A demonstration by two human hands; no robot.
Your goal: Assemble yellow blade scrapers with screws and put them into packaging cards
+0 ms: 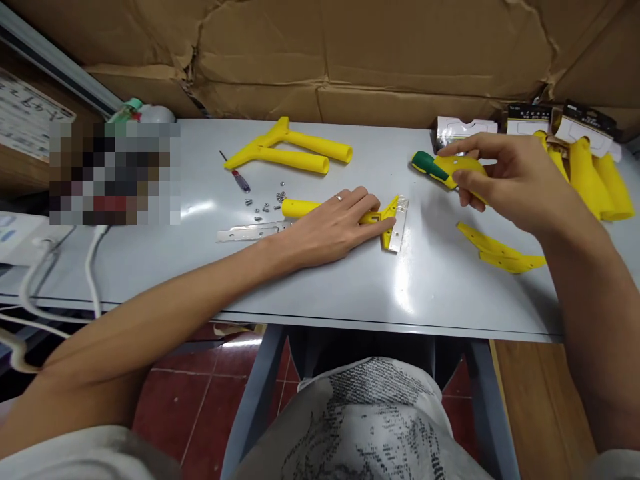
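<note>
My left hand [345, 223] lies over a yellow scraper [296, 209] on the table, its fingers round the handle close to the head. A flat metal blade [399, 230] sits along the scraper's head, with my index fingertip touching there. Between thumb and fingers, my right hand [493, 170] pinches a yellow plate [463, 165] with a small hole in it. Right beside that plate is a tool with a green and yellow handle [429, 165]; whether my hand touches it too, I cannot tell. More yellow plates [500, 250] lie below my right hand.
Two joined-looking yellow scraper handles [295, 160] lie at the back, near a small screwdriver [241, 181] and several loose screws [266, 205]. Metal blades [245, 232] lie by my left wrist. Packaged yellow scrapers [590, 173] stand right; white cables [93, 267] run left. Cardboard [375, 60] walls the back.
</note>
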